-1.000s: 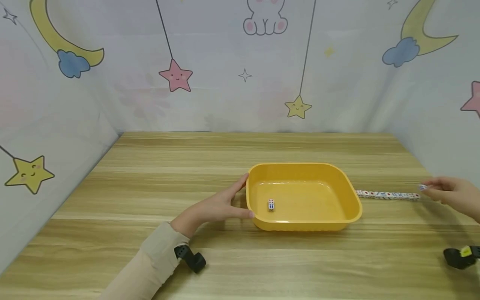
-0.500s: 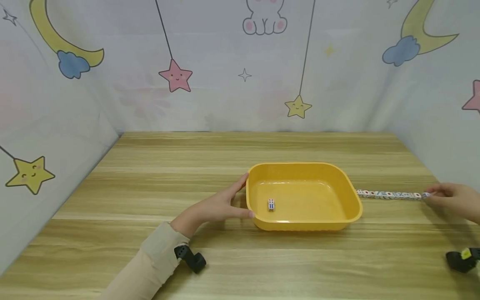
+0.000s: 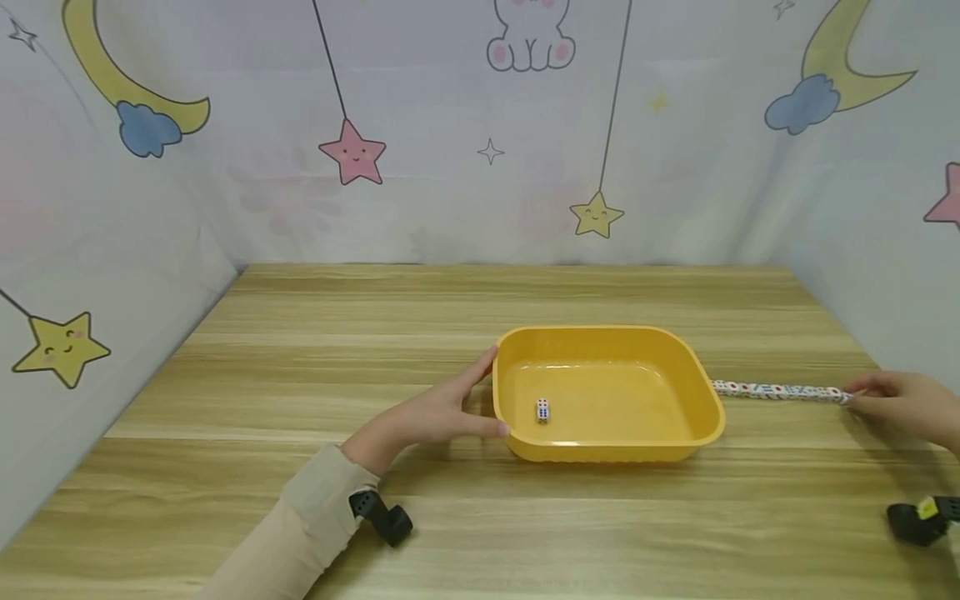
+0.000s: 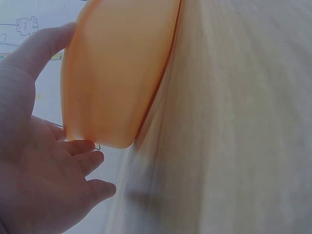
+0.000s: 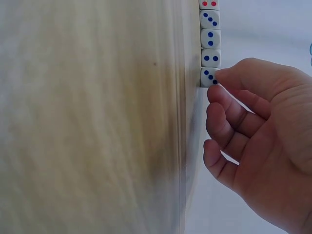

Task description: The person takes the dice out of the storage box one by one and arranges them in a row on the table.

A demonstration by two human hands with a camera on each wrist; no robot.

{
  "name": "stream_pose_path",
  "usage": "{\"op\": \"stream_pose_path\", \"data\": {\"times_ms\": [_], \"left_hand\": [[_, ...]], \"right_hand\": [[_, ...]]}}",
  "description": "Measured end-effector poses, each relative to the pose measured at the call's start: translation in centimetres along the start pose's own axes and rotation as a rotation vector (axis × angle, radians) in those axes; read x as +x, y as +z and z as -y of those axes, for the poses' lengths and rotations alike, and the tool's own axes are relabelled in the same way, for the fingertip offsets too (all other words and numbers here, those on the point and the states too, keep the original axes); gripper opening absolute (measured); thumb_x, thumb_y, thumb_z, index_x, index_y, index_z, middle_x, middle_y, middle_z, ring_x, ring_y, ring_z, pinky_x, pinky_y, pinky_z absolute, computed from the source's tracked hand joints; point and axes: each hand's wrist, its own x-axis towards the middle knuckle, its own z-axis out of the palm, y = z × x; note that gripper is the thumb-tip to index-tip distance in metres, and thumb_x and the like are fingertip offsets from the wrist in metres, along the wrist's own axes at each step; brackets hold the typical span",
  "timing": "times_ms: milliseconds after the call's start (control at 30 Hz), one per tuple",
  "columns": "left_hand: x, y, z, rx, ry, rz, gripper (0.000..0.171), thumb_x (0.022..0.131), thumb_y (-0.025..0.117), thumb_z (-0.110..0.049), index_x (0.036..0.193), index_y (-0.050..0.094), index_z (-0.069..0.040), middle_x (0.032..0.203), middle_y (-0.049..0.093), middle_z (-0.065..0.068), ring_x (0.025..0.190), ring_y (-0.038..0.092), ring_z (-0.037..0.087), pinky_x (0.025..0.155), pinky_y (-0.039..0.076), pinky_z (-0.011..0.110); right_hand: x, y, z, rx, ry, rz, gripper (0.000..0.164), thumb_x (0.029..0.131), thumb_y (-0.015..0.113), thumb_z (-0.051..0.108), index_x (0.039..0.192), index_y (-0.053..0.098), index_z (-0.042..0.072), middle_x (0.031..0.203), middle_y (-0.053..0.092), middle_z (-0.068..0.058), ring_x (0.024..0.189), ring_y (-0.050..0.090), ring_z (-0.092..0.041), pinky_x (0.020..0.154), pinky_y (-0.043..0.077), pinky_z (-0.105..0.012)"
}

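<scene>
A yellow plastic basin (image 3: 607, 452) sits on the wooden table with one white die (image 3: 543, 411) in it. My left hand (image 3: 435, 412) rests against the basin's left end, thumb at the near corner and fingers toward the far one. In the left wrist view the thumb tip touches the basin's rim (image 4: 65, 92). From the basin's right side a straight row of white dice (image 3: 780, 392) runs to the right. At its outer end my right hand (image 3: 903, 407) pinches the last die (image 5: 208, 77) between thumb and fingertip, in line with the others.
The wooden table (image 3: 480, 517) reaches back to a white cloth wall (image 3: 420, 208) printed with stars and moons, with cloth on both sides too. Black wrist cameras are strapped to the left wrist (image 3: 382, 517) and the right wrist (image 3: 918, 521).
My right hand has lowered a die from above to the row's right end and shifted it slightly left against the others. The left hand and the basin have stayed in place.
</scene>
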Motion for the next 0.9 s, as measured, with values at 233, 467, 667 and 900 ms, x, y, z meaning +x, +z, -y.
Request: {"op": "stream_pose_path", "data": {"times_ms": [233,467,667,900], "left_hand": [[0.0,0.0,0.0,-0.007,-0.001,0.002,0.103,0.069,0.072,-0.049,0.140,-0.003,-0.043,0.149,0.005,-0.014,0.136,0.007,0.008,0.109,0.013,0.046],[0.1,0.0,0.1,-0.011,0.006,0.003,0.102,0.070,0.072,-0.048,0.140,-0.003,-0.044,0.148,0.005,-0.015,0.136,0.007,0.007,0.109,0.012,0.047],[0.1,0.0,0.1,-0.021,0.005,0.000,0.103,0.069,0.072,-0.048,0.140,-0.003,-0.043,0.148,0.006,-0.016,0.135,0.007,0.007,0.109,0.012,0.046],[0.1,0.0,0.1,-0.026,0.007,0.003,0.103,0.069,0.072,-0.048,0.140,-0.002,-0.043,0.148,0.006,-0.015,0.136,0.007,0.007,0.109,0.012,0.046]], "right_hand": [[-0.2,0.2,0.4,0.020,-0.011,-0.001,0.038,0.087,0.058,0.023,0.102,0.058,-0.012,0.076,0.062,-0.004,0.060,0.041,0.009,0.054,0.036,-0.019],[-0.4,-0.1,0.6,0.043,-0.018,-0.023,0.039,0.086,0.059,0.020,0.105,0.055,-0.014,0.076,0.064,-0.009,0.061,0.042,0.011,0.053,0.038,-0.019],[0.0,-1.1,2.1,0.007,-0.039,-0.018,0.042,0.090,0.054,0.023,0.111,0.050,-0.013,0.084,0.063,-0.019,0.068,0.054,-0.010,0.058,0.045,-0.037],[0.9,-2.3,5.9,0.013,-0.132,-0.097,0.033,0.090,0.054,0.028,0.113,0.054,0.004,0.091,0.062,-0.010,0.074,0.050,0.002,0.059,0.044,-0.033]]}}
